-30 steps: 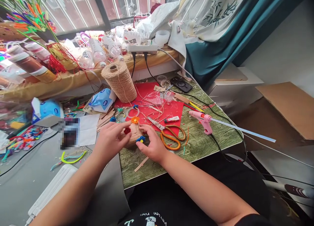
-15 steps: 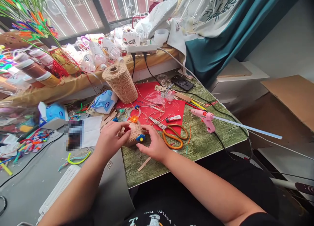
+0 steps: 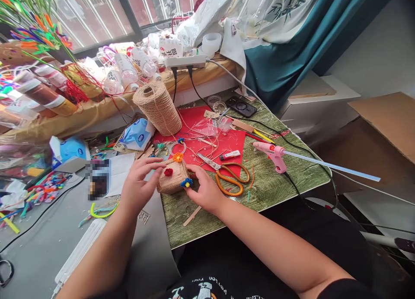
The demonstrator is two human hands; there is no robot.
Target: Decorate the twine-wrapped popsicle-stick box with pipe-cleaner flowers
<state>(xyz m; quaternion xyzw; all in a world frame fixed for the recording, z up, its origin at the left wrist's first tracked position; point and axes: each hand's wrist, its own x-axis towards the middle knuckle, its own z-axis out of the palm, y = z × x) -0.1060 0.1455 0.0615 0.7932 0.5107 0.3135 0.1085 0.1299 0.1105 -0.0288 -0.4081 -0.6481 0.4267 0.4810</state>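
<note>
A small box wrapped in twine (image 3: 173, 185) sits on the green wood-patterned board. On it are a red flower (image 3: 168, 172), an orange flower (image 3: 177, 157) at the far edge and a blue flower (image 3: 186, 182) with a yellow centre at the right corner. My right hand (image 3: 205, 190) grips the box's right side, its thumb beside the blue flower and its fingers behind the corner. At the box's left, my left hand (image 3: 141, 182) is open, fingers apart; whether its tips touch the box I cannot tell.
Scissors (image 3: 231, 178) with orange-brown handles lie right of the box, near a pink glue gun (image 3: 272, 155) holding a long glue stick. Behind stand a twine spool (image 3: 158, 110) and a blue tissue pack (image 3: 136, 133). A wooden stick (image 3: 192, 216) lies in front.
My left hand has drawn back leftward from the red flower, which now shows fully. My right hand has closed in on the box's right corner. The camera view has shifted slightly.
</note>
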